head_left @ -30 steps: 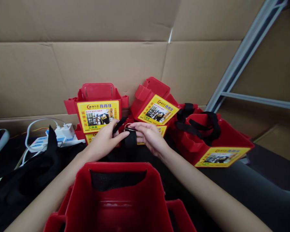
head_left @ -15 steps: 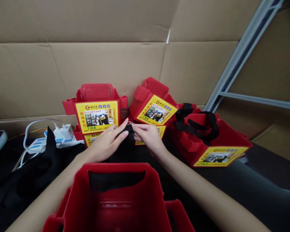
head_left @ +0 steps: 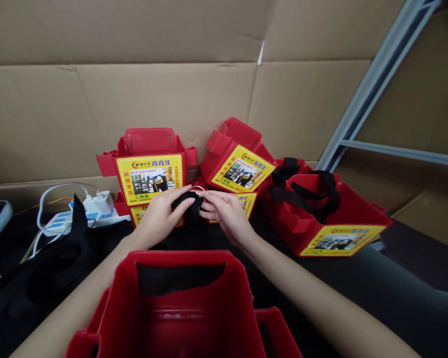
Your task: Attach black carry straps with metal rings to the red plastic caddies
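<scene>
The black strap (head_left: pixel 188 201) with its metal ring (head_left: pixel 197 189), soft, light and floppy, is pinched at the ring end between left hand (head_left: pixel 160 216) and right hand (head_left: pixel 226 214), above the dark counter (head_left: pixel 395 278), behind the near red box (head_left: pixel 179 308).

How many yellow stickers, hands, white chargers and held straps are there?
Yellow stickers: 5
Hands: 2, left hand and right hand
White charger: 1
Strap held in both hands: 1
Total: 9
</scene>
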`<action>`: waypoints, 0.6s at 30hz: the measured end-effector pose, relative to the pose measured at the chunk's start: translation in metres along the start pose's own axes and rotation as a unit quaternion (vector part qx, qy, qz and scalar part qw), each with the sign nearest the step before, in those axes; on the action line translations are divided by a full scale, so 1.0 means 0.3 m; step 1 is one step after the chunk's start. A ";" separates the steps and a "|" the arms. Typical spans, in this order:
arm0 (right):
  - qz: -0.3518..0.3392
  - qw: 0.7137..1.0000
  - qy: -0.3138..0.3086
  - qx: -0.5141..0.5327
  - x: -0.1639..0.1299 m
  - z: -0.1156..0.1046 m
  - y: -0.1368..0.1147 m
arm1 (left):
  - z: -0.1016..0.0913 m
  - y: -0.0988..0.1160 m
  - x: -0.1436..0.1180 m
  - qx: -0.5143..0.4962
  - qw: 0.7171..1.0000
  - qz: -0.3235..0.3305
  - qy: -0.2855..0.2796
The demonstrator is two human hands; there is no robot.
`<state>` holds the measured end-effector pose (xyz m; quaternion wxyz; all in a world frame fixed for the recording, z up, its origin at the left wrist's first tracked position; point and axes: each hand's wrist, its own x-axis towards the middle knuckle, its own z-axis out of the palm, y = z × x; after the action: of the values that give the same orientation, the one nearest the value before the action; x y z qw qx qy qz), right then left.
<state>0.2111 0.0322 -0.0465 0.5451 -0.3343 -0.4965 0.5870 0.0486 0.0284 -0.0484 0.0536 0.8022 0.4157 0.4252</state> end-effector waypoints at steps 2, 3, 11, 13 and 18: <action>0.008 1.000 -0.017 -0.003 -0.001 -0.002 -0.003 | -0.002 0.008 -0.001 -0.001 1.000 -0.002 0.009; 0.012 1.000 -0.024 -0.006 0.000 -0.005 -0.005 | -0.003 0.012 -0.002 -0.002 1.000 -0.003 0.012; -0.005 0.998 -0.050 -0.037 0.000 -0.016 -0.009 | -0.022 0.011 0.008 -0.113 0.993 -0.024 -0.001; -0.015 0.997 -0.055 -0.046 -0.005 -0.014 -0.013 | -0.027 0.003 0.014 -0.175 0.983 -0.055 -0.015; -0.058 0.989 -0.081 -0.105 -0.009 -0.007 -0.025 | -0.038 0.001 0.016 -0.263 0.957 -0.110 -0.043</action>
<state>0.2159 0.0293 -0.0404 0.4983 -0.3114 -0.6164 0.5242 0.0421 0.0287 -0.0380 0.3273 0.7263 0.3722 0.4763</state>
